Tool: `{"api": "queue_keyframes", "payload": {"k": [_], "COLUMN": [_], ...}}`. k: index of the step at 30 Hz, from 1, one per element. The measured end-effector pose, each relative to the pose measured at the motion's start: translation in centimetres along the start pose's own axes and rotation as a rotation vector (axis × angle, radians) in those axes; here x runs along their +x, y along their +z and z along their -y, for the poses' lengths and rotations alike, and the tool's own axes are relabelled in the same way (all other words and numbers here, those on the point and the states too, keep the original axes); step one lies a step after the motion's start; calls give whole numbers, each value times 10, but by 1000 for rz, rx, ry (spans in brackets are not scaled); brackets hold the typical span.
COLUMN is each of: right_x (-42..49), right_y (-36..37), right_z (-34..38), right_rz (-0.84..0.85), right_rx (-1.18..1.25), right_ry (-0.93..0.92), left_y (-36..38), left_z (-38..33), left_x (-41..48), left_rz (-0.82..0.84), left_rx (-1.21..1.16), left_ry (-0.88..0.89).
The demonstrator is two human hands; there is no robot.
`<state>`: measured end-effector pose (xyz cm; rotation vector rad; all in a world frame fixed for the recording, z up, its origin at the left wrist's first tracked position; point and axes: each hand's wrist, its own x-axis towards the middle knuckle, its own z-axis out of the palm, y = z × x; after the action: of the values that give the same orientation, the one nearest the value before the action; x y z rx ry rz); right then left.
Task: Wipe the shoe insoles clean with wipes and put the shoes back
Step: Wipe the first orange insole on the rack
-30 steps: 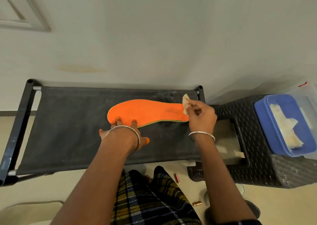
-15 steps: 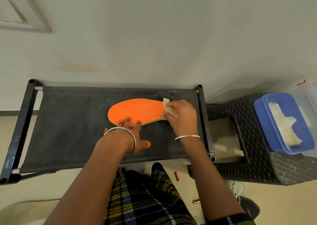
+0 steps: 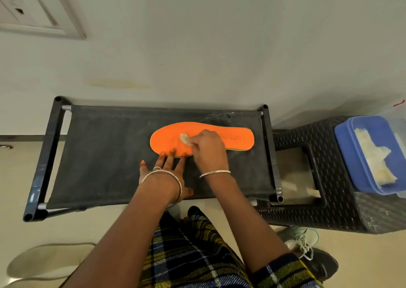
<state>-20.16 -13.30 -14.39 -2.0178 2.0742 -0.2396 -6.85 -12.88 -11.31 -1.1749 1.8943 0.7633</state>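
Orange insole [image 3: 236, 143] lies flat on the black fabric shelf [image 3: 98, 156] of a metal-framed rack, long axis left to right, set toward the shelf's right half and nearer its far edge. Faint printed lettering shows on the right-hand part; not legible.

Left hand [image 3: 163, 170]: fingers straight and slightly spread, holding nothing. Three fingertips [image 3: 171, 154] press on the near edge of the insole; the palm rests on the shelf fabric. Ring on one finger, bangles [image 3: 163, 174] at the wrist.

Right hand [image 3: 208, 148]: fingers curled, pinching a small crumpled wipe [image 3: 185, 138] between thumb and fingertips. The wipe touches the insole surface left of centre. The hand covers the insole's middle. One thin bangle [image 3: 215, 172] at the wrist.

Right of the rack, touching or just beside its frame, stands a dark woven stool [image 3: 329, 178]. On its top sits a blue tray [image 3: 349, 153] holding pale crumpled wipes [image 3: 373, 162]. A clear plastic box [image 3: 397, 120] shows behind the tray at the picture edge; its contents cannot be made out.

On the floor below the stool: a shoe [image 3: 307, 241] with pale green laces, partly hidden by the right sleeve. Plaid cloth [image 3: 193, 257] fills the lower centre. A wall socket plate [image 3: 28, 8] is at upper left.
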Motion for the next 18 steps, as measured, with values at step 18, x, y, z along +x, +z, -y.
{"api": "queue_keyframes", "payload": {"k": [18], "right_x": [-12], "right_y": [4], "right_z": [-26], "right_rz": [-156], "right_rx": [39], "right_ry": [208], "left_y": [5], "left_z": [-3], "left_x": [3], "left_rz": [4], "left_rx": [-50], "left_ry": [-20]}}
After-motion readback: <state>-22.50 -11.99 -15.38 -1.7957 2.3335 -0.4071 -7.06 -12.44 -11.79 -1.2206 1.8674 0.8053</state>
